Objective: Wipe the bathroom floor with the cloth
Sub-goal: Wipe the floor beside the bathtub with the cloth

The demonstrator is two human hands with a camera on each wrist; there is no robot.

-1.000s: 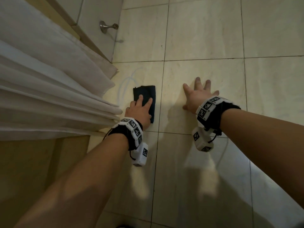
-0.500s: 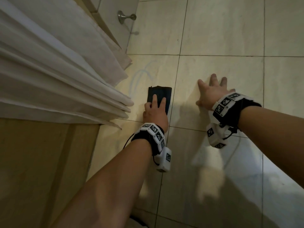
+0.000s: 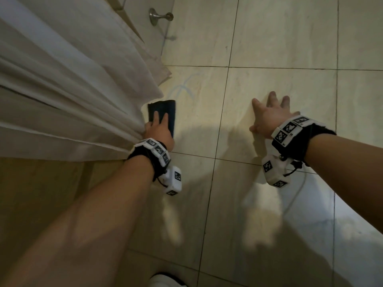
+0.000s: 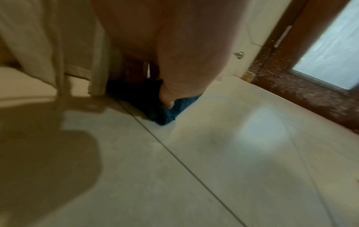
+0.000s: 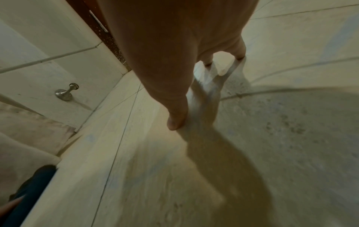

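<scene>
Left hand [image 3: 159, 131] pressed flat on dark cloth [image 3: 162, 111], fingers straight and laid along it, nothing curled round it. Right hand [image 3: 269, 119] spread palm-down on bare floor [image 3: 279, 38], fingers splayed and straight, holding nothing. Seen from the head: hands well apart, left at nine o'clock from the right. Cloth lay folded on the tile, its nine o'clock edge tucked against the hem of the white curtain [image 3: 62, 79]. Faint bluish streaks [image 3: 182, 88] showed on the tile at twelve o'clock from the cloth. Metal doorstop [image 3: 158, 16] stuck out low on the wall at twelve o'clock, well beyond the cloth. Wristbands with black-and-white markers [image 3: 154, 149] wrapped both wrists.

From the left wrist: left hand [image 4: 174, 53] filled the top of the picture, thumb tip [image 4: 168, 102] down on the cloth [image 4: 170, 113]. Cloth looked dark blue and fuzzy, flat on the floor [image 4: 213, 169], its corner pointing toward six o'clock. Curtain [image 4: 48, 46] hung at nine o'clock, hem touching the cloth. Doorstop [image 4: 239, 54] small at two o'clock, blurred.

From the right wrist: right hand [image 5: 174, 53] reached down, fingertips [image 5: 175, 124] touching the floor [image 5: 291, 138], fingers held apart from one another. Doorstop [image 5: 66, 92] on the wall at nine o'clock. Cloth [image 5: 33, 192] partly visible at seven o'clock, beside the curtain [image 5: 23, 145]. Tile speckled and dull at three o'clock from the fingers.
</scene>
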